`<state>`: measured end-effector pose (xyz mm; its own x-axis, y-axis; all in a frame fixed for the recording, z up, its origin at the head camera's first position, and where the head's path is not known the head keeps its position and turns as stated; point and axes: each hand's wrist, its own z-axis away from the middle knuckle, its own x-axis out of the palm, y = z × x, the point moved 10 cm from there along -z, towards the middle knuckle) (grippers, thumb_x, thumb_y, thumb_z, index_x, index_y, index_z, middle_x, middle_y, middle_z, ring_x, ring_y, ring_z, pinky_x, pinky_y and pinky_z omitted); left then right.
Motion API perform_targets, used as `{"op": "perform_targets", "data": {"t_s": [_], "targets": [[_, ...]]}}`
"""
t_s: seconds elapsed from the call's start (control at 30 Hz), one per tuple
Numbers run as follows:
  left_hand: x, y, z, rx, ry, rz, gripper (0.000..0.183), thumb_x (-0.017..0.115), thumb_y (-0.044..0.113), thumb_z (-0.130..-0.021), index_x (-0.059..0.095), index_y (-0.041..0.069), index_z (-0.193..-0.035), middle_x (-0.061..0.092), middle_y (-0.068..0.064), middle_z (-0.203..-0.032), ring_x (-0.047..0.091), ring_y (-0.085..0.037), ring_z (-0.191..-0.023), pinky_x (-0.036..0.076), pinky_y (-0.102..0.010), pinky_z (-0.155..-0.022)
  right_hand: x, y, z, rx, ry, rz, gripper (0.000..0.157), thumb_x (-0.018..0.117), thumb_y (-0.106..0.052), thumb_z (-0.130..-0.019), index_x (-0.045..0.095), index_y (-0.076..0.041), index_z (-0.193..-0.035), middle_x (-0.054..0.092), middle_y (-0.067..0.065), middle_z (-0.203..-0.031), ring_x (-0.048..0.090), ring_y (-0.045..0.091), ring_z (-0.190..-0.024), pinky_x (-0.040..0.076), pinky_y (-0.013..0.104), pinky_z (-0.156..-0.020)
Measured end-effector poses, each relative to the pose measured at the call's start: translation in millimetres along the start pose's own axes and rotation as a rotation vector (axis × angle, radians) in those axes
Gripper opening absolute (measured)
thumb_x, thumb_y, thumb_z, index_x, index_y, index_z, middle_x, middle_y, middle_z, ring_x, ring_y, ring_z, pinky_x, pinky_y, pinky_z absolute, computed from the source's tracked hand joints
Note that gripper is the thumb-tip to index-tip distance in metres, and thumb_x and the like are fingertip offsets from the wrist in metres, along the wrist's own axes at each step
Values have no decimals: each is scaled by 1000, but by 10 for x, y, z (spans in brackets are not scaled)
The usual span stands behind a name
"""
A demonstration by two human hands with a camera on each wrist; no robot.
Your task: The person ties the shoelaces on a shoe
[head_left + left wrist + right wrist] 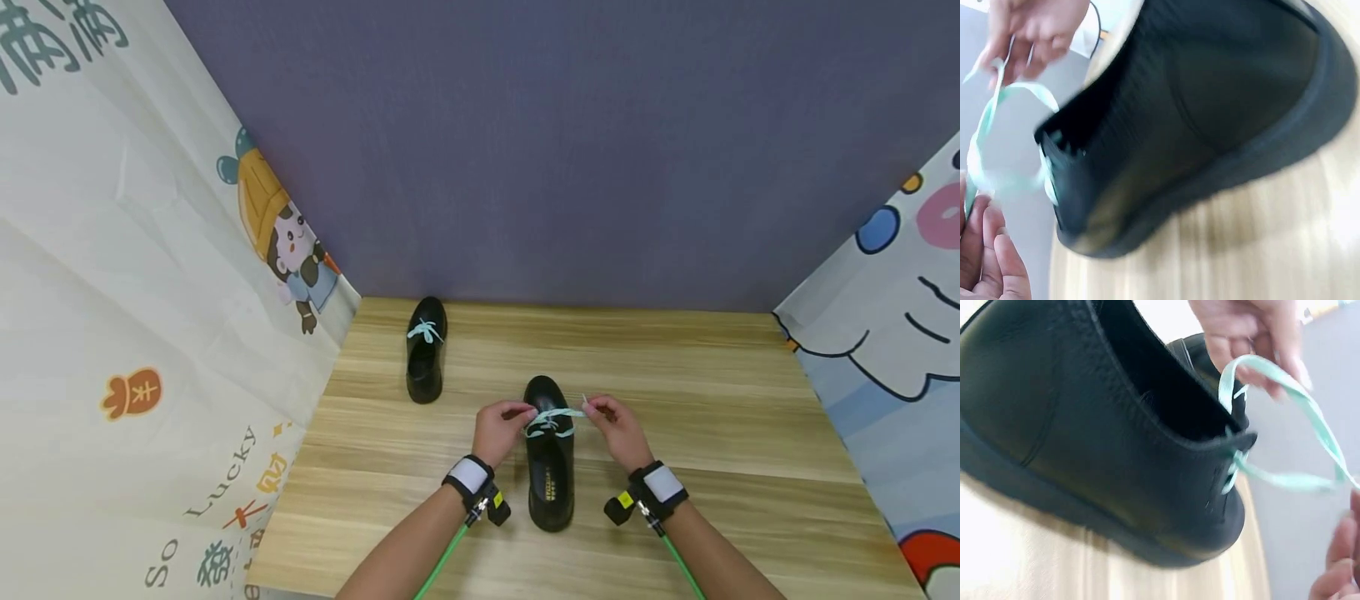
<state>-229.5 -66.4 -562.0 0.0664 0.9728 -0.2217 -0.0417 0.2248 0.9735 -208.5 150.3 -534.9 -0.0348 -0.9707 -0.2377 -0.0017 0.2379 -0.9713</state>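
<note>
A black shoe stands upright on the wooden tabletop, its toe pointing away from me. Mint-green shoelace runs from its eyelets and is raised above the tongue. My left hand pinches one lace end at the left of the shoe. On the other side my right hand pinches the other end, a short tip poking up past the fingers. Between the hands the lace crosses over itself in a wide loop in the right wrist view. In the left wrist view the shoe's side fills much of the picture.
A second black shoe stands at the back left, its mint lace tied in a bow. The wooden tabletop meets a grey-purple panel behind. Printed cloths hang at the left and right.
</note>
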Motion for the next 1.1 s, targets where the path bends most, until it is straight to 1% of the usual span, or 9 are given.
{"op": "perform_targets", "data": {"t_s": [0.1,0.2,0.3,0.37,0.63,0.77,0.87,0.97,1.1], "targets": [[-114,-95,13,-7,12,-20,13,76,16,-91,78,6,-98,75,-4,-96,68,-13,-87,54,-28,-75,-94,270,-9,58,-12,-116,26,58,-14,-103,57,12,-108,72,14,-101,59,7,-79,47,20,-67],[-217,-162,26,-3,21,-45,13,76,15,-91,78,5,-98,76,-4,-97,69,-16,-89,55,-29,-77,-168,386,10,76,-34,-210,30,53,-16,-105,51,14,-111,71,-1,-92,58,7,-72,47,22,-61],[-304,-205,48,10,24,-68,11,76,14,-90,78,5,-97,76,-5,-95,69,-16,-87,55,-30,-77,-240,433,43,75,-31,-237,31,52,-14,-105,48,16,-112,68,-6,-87,57,6,-69,48,22,-59],[-357,-251,65,-4,28,-72,10,76,13,-90,78,5,-96,75,-4,-93,69,-15,-85,55,-28,-76,-282,469,66,82,-23,-239,31,53,-12,-105,48,17,-112,66,-5,-84,57,6,-69,49,22,-60],[-604,-458,138,-42,40,-94,12,76,16,-90,77,4,-94,75,-5,-90,68,-13,-80,56,-28,-72,-552,668,166,138,45,-191,30,57,-17,-103,51,12,-109,64,-5,-82,60,6,-70,54,23,-64],[-860,-607,198,-64,120,-159,10,76,13,-90,77,4,-90,73,-6,-84,66,-13,-74,53,-27,-66,-717,779,229,166,93,-172,21,56,-11,-103,53,10,-105,63,-4,-80,60,6,-69,54,22,-64],[-1004,-696,238,-71,170,-208,8,76,11,-89,76,3,-87,73,-6,-81,62,-13,-71,50,-27,-64,-763,824,259,177,88,-118,18,53,-6,-104,52,11,-105,63,-4,-80,60,6,-69,54,22,-65],[-1021,-739,256,-49,156,-216,9,76,11,-89,76,2,-87,73,-7,-82,62,-14,-72,50,-27,-64,-773,835,270,178,88,-75,18,52,-4,-104,52,14,-106,64,-3,-80,60,6,-68,53,22,-64],[-938,-807,273,-52,80,-174,10,76,12,-89,76,2,-88,73,-7,-80,63,-14,-68,49,-26,-60,-748,838,278,188,100,-38,18,53,-2,-103,54,15,-107,67,-2,-80,61,7,-67,53,23,-62]]}}
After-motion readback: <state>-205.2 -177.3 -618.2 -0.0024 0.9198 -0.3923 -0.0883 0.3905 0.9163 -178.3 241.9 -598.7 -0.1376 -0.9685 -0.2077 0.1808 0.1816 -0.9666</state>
